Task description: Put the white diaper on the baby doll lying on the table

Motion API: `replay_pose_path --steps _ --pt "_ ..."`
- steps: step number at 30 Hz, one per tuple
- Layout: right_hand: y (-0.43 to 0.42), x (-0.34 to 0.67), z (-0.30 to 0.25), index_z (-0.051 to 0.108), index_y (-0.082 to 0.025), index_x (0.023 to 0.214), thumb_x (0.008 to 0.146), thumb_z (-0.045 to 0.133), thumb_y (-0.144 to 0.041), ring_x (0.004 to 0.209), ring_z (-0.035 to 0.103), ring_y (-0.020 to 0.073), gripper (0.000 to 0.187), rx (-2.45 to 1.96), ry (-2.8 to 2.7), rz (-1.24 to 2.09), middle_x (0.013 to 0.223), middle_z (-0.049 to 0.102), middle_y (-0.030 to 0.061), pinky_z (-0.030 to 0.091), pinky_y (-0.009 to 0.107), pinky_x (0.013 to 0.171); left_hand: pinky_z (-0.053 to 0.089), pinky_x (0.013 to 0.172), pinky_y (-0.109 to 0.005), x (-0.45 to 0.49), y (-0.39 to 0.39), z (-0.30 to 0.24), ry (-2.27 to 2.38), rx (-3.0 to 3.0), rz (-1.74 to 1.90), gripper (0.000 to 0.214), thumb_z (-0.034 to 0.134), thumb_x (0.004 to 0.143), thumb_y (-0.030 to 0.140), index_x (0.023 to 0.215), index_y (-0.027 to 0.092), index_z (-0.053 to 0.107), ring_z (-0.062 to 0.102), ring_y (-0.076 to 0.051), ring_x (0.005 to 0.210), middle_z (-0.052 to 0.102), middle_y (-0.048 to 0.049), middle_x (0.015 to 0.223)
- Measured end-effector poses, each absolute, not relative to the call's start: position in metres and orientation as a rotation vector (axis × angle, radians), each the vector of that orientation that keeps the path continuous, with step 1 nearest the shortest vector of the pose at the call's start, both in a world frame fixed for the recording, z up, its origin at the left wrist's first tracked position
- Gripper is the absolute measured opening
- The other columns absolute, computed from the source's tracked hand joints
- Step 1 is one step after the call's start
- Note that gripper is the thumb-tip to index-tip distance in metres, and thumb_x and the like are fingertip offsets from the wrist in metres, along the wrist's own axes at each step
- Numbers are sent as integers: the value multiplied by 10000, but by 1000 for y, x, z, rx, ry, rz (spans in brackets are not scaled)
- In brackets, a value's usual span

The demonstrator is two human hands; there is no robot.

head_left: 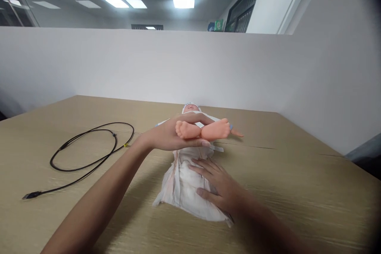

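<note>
A baby doll [216,129] lies on its back on the table, head away from me, with a white cap on. My left hand [171,133] is wrapped around its ankles and holds both feet raised. Beneath the doll's bottom a white diaper [187,182] is spread out toward me, with a side tab showing at the right. My right hand [218,184] lies on the diaper's right part, fingers spread and pointing forward. Most of the doll's body is hidden behind the legs and my left hand.
A black USB cable [85,167] lies in loops to the left on the wooden table [297,190]. A white partition [143,63] stands along the back edge, and another wall rises at the right. Thin seams cross the tabletop.
</note>
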State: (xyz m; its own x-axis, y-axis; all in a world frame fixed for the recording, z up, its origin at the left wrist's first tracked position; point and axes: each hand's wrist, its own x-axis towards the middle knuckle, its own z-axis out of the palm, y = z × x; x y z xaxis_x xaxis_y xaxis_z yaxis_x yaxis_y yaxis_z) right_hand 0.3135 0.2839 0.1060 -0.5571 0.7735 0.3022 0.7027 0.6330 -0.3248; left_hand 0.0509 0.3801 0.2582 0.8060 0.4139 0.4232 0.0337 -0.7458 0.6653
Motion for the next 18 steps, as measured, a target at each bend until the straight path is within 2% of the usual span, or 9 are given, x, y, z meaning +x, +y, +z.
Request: replay_pose_path --steps 5,9,12,14,18 --pt "290 325 106 594 -424 1604 1029 719 -513 1567 537 375 595 -1199 -2452 196 1662 598 19 391 658 1347 536 1118 -394 51 380 257 322 2308 740 537 818 956 534 1409 276 691 666 -276 1317 717 -95 1457" --pt "292 329 112 659 -453 1540 1006 757 -467 1531 579 375 543 -1216 -2411 180 1600 657 2 445 631 1325 525 1129 -419 49 381 256 323 2347 759 509 795 973 530 1414 298 696 663 -273 1285 729 -87 1437" --pt "293 331 113 702 -392 1505 1000 764 -437 1517 586 386 511 -1201 -2413 199 1576 677 43 464 634 1307 519 1144 -428 48 379 257 315 2357 765 490 790 972 541 1396 303 727 668 -277 1275 730 -82 1435" --pt "294 332 113 690 -344 1523 1016 744 -445 1530 566 384 519 -1197 -2439 206 1600 653 80 458 623 1307 527 1131 -409 48 378 258 296 2347 760 471 789 974 536 1379 300 746 678 -270 1260 734 -74 1419" --pt "297 334 112 635 -326 1557 1052 690 -479 1516 566 362 531 -1190 -2459 155 1608 636 89 471 618 1278 552 1093 -388 49 376 260 261 2320 756 441 782 986 479 1386 298 742 690 -263 1266 730 -72 1428"
